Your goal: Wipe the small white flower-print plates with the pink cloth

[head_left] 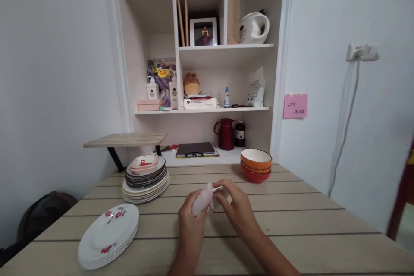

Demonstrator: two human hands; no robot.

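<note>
Above the middle of the table, my left hand point(191, 220) is closed around a pale pinkish-white cloth point(203, 201), bunched up between the fingers. Close beside it on the right, my right hand point(237, 207) pinches a slim white object point(217, 188) between thumb and fingers. Its left end meets the cloth; its kind is unclear because fingers and cloth cover part of it. To the left lies a stack of white plates with red flowers point(108, 235). Behind them stands a taller stack of plates point(145, 185), topped by a small red-patterned dish point(144, 162).
Orange and red bowls point(256, 168) are stacked at the back right of the slatted wooden table point(307, 233). A small raised shelf point(124, 139) overhangs the back left. Beyond the table are a dark laptop point(196, 149), a red jug point(225, 134) and a white shelving unit point(202, 111).
</note>
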